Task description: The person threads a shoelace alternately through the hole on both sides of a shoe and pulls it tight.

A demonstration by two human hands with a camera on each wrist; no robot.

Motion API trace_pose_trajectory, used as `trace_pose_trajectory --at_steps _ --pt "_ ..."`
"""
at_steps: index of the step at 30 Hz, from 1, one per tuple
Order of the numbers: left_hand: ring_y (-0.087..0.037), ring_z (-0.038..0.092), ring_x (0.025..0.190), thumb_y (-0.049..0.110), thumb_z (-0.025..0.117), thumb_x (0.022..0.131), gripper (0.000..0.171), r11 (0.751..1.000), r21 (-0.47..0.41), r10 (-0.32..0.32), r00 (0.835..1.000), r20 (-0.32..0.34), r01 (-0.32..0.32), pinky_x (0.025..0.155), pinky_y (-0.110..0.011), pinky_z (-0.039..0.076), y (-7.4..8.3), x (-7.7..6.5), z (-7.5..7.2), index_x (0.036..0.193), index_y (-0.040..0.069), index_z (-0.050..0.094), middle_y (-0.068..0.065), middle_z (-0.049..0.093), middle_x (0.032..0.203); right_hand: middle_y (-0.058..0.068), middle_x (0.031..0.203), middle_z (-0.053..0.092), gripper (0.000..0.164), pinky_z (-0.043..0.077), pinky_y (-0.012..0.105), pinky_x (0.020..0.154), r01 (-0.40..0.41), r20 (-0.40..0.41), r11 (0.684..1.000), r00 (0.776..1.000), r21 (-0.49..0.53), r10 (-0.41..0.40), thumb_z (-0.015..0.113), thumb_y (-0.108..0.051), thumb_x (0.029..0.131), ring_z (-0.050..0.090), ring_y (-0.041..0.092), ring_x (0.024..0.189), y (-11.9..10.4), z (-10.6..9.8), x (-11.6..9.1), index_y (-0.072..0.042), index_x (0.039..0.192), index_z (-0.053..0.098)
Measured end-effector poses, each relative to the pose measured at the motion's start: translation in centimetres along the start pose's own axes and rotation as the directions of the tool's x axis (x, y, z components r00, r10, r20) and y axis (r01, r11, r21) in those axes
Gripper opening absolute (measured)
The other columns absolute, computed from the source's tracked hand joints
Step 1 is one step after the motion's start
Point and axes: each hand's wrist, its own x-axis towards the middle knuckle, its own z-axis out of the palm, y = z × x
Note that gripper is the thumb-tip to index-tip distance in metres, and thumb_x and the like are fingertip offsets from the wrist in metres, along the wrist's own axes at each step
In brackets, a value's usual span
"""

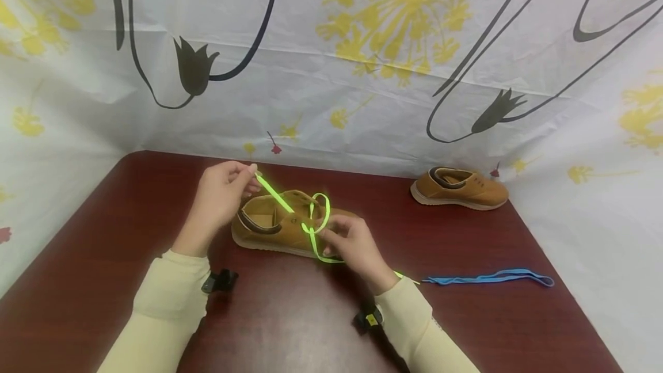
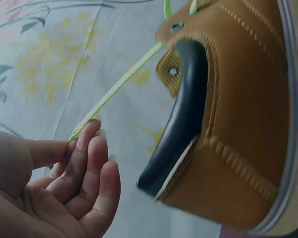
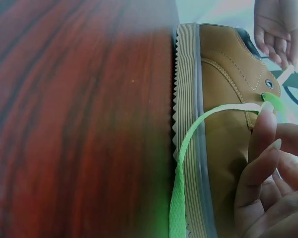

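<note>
Cream sleeves (image 1: 173, 286) foremost; lime shoelace (image 1: 274, 193) at tan lace-up shoe (image 1: 274, 238)

Left hand (image 1: 220, 197): thumb and fingertips pinching one lime end, lace straight to the eyelet flap. Right hand (image 1: 357, 246): thumb and forefinger pinching the lace beside the eyelets. Shoe sole-down on dark red counter (image 1: 290, 315), heel leftward. Similar tan shoe (image 1: 461, 191) at far right; blue shoelace (image 1: 481, 278) nearer, right of right hand.

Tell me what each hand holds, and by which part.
The left hand pinches the green lace at or near one end; the right hand pinches it partway along.
</note>
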Motion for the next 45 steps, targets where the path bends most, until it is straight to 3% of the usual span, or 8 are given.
trace_pose_trajectory --at_steps 5,10,17,20,35,39,42,45 --pt "-0.002 0.069 0.074 0.030 0.052 0.106 0.041 1.000 -0.019 0.001 0.999 -0.040 -0.001 0.073 -0.018 0.059 -0.3 0.1 -1.3 0.111 -0.008 0.069 -0.026 0.075 0.099 0.009 0.092 0.074 0.013 0.057 0.026 0.058 -0.005 -0.008 1.000 1.000 0.024 0.005 0.071 -0.005 0.092 0.063 0.012 0.056 0.0 0.0 0.0 -0.001 0.104 0.074" --pt "0.001 0.068 0.073 0.033 0.053 0.105 0.041 1.000 -0.005 -0.021 0.996 -0.084 0.020 0.072 -0.018 0.059 -0.3 0.1 -2.5 0.109 -0.005 0.070 -0.022 0.076 0.098 0.013 0.098 0.074 0.015 0.059 0.027 0.060 -0.009 -0.005 0.999 1.000 0.031 0.009 0.070 -0.005 0.093 0.064 0.012 0.058 0.0 -0.1 0.0 0.000 0.107 0.073" --pt "0.002 0.066 0.072 0.034 0.053 0.105 0.043 0.998 -0.033 -0.061 0.989 -0.132 0.057 0.069 -0.013 0.054 -0.6 0.0 -4.3 0.113 -0.004 0.069 0.015 0.069 0.075 0.020 0.103 0.073 0.017 0.060 0.028 0.063 -0.005 0.001 0.999 1.000 0.034 0.005 0.069 -0.003 0.093 0.064 0.012 0.059 0.0 -0.2 0.1 0.003 0.109 0.072" --pt "0.003 0.066 0.072 0.034 0.053 0.105 0.042 0.995 -0.071 -0.074 0.984 -0.161 0.063 0.070 -0.012 0.053 -0.6 -0.1 -4.9 0.113 -0.004 0.068 0.025 0.064 0.070 0.021 0.104 0.072 0.018 0.060 0.028 0.063 -0.006 0.000 0.999 1.000 0.037 0.006 0.069 -0.003 0.093 0.064 0.012 0.059 -0.1 -0.2 0.1 0.004 0.110 0.071" --pt "-0.004 0.067 0.080 0.035 0.057 0.103 0.023 0.986 -0.160 -0.092 0.934 -0.344 0.038 0.076 -0.016 0.051 0.7 -0.7 -5.2 0.098 0.016 0.067 0.023 0.067 0.075 0.019 0.104 0.074 0.017 0.060 0.029 0.063 -0.008 0.003 1.000 1.000 0.020 0.008 0.070 -0.004 0.093 0.065 0.013 0.060 -0.5 -0.1 -0.1 0.003 0.109 0.071" --pt "-0.002 0.065 0.076 0.037 0.055 0.104 0.030 0.995 -0.093 -0.071 0.932 -0.357 0.040 0.069 -0.016 0.049 0.1 -0.6 -5.0 0.097 0.011 0.068 0.023 0.065 0.072 0.019 0.106 0.074 0.019 0.061 0.030 0.064 0.020 0.012 1.000 1.000 -0.004 -0.020 0.071 -0.008 0.094 0.067 0.015 0.062 -0.5 -0.2 -0.1 0.001 0.110 0.072" --pt "0.000 0.063 0.072 0.038 0.052 0.104 0.038 0.998 0.036 -0.038 0.939 -0.341 0.054 0.062 -0.018 0.047 -0.9 -0.5 -4.6 0.101 0.006 0.071 0.009 0.072 0.077 0.018 0.104 0.075 0.021 0.062 0.034 0.066 0.045 0.027 0.997 0.999 -0.057 -0.044 0.072 -0.012 0.094 0.070 0.019 0.066 -0.6 -0.6 -0.4 -0.003 0.112 0.073" --pt "0.000 0.060 0.071 0.041 0.048 0.105 0.044 0.984 0.159 -0.025 0.948 -0.316 0.079 0.060 -0.021 0.045 -2.1 -0.3 -4.4 0.105 0.005 0.073 -0.009 0.076 0.089 0.013 0.103 0.076 0.021 0.062 0.038 0.067 0.087 0.038 0.983 0.996 -0.162 -0.082 0.072 -0.018 0.094 0.073 0.021 0.072 -1.1 -1.8 -0.8 -0.008 0.113 0.074"
